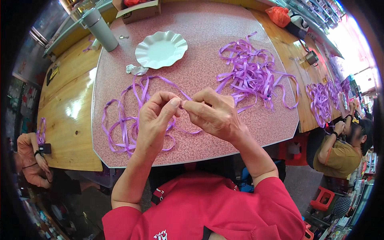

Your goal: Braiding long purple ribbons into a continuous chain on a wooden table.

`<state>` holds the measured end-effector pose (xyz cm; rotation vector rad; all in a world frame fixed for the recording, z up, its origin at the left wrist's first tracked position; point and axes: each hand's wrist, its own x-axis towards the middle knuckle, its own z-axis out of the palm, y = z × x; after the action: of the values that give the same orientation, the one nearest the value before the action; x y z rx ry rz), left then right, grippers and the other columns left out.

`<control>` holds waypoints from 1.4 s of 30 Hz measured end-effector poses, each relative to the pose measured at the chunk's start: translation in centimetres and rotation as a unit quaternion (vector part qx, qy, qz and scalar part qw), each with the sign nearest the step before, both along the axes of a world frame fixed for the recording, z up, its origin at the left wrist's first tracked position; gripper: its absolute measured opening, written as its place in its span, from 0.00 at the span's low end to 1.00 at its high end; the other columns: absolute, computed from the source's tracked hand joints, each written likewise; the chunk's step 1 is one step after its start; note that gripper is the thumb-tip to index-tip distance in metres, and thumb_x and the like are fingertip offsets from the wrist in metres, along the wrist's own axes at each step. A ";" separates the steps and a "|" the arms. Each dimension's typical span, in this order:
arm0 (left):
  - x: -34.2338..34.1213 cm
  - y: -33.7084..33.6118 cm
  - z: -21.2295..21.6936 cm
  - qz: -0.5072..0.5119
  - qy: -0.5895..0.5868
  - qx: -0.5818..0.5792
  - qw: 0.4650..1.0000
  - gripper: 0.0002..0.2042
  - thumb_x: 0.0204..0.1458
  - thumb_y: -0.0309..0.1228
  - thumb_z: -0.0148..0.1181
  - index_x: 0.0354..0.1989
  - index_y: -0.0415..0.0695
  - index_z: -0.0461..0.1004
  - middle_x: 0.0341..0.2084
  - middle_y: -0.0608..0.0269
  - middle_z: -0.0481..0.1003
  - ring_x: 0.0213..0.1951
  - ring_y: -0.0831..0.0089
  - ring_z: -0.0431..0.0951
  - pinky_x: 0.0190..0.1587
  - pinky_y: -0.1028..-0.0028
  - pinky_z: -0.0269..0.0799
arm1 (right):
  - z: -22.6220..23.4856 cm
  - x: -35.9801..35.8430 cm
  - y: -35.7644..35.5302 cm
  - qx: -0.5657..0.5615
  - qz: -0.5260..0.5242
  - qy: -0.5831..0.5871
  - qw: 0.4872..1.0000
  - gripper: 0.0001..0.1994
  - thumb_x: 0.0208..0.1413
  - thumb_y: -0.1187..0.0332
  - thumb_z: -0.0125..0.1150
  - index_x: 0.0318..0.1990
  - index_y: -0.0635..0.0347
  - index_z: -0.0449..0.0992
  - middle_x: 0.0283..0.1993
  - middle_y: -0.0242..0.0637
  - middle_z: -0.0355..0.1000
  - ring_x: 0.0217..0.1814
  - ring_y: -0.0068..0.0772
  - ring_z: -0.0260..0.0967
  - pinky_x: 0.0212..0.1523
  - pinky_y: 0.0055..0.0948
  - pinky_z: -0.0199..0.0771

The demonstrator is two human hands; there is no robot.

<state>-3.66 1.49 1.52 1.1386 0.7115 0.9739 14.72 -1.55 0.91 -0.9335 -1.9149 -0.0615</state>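
While loose loops of purple ribbon [124, 130] lie on the desk [200, 154] at left, your left fingers [170, 110] pinch a bit of it against your right fingers [198, 108], which mostly hide the gripped spot. It looks light, limp and slightly slippery, best taken flat beside that pinch; in the tangled heap [252, 76] at right, you cannot trace the ends.

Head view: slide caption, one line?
Left hand and right hand pinching purple ribbon above a pink table, with a ribbon heap at right.
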 end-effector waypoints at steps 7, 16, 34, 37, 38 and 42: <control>0.1 -1.2 -0.4 0.028 0.023 0.057 0.998 0.07 0.57 0.19 0.58 0.43 0.36 0.73 0.36 0.64 0.73 0.41 0.78 0.75 0.48 0.79 0.70 | 0.5 0.1 -0.7 -0.027 -0.009 -0.012 1.000 0.15 0.42 0.79 0.69 0.40 0.57 0.80 0.31 0.33 0.71 0.26 0.30 0.72 0.21 0.28 0.72; 1.3 -1.1 -2.0 0.108 0.080 0.203 0.970 0.02 0.55 0.19 0.61 0.36 0.36 0.76 0.34 0.62 0.73 0.36 0.77 0.72 0.40 0.78 0.69 | 0.6 0.2 -0.6 -0.101 0.020 0.047 0.994 0.08 0.48 0.79 0.67 0.37 0.62 0.78 0.32 0.38 0.72 0.29 0.35 0.74 0.26 0.29 0.72; 2.9 -0.6 -2.1 0.153 0.195 0.399 0.883 0.06 0.52 0.20 0.63 0.37 0.39 0.72 0.33 0.56 0.71 0.37 0.62 0.73 0.40 0.68 0.69 | -0.6 -0.5 -1.5 -0.372 0.043 0.424 0.825 0.06 0.59 0.69 0.62 0.37 0.64 0.78 0.26 0.23 0.68 0.24 0.12 0.60 0.21 0.18 0.57; 2.9 -0.5 -2.2 0.191 0.201 0.458 0.845 0.08 0.51 0.20 0.64 0.38 0.39 0.72 0.34 0.55 0.71 0.38 0.60 0.73 0.40 0.66 0.68 | -0.6 -0.5 -1.7 -0.423 0.066 0.490 0.759 0.08 0.61 0.67 0.61 0.39 0.63 0.78 0.24 0.21 0.67 0.21 0.10 0.58 0.19 0.16 0.53; 2.9 -0.4 -2.2 0.208 0.211 0.488 0.821 0.09 0.50 0.19 0.64 0.38 0.40 0.72 0.34 0.54 0.71 0.38 0.59 0.73 0.40 0.66 0.68 | -0.5 -0.5 -1.8 -0.430 0.069 0.506 0.745 0.08 0.61 0.67 0.62 0.39 0.63 0.78 0.23 0.21 0.67 0.20 0.09 0.56 0.19 0.15 0.53; 2.9 -0.5 -1.7 0.193 0.240 0.490 0.815 0.09 0.50 0.19 0.64 0.39 0.39 0.73 0.34 0.54 0.72 0.38 0.59 0.74 0.40 0.66 0.69 | 0.2 -0.4 -2.1 -0.425 0.057 0.487 0.761 0.08 0.61 0.68 0.62 0.39 0.64 0.79 0.25 0.22 0.68 0.22 0.10 0.58 0.21 0.15 0.55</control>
<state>-0.77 0.98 -0.20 2.2690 0.8830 1.4912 14.29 -3.66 1.06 -1.0818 -0.9214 1.2319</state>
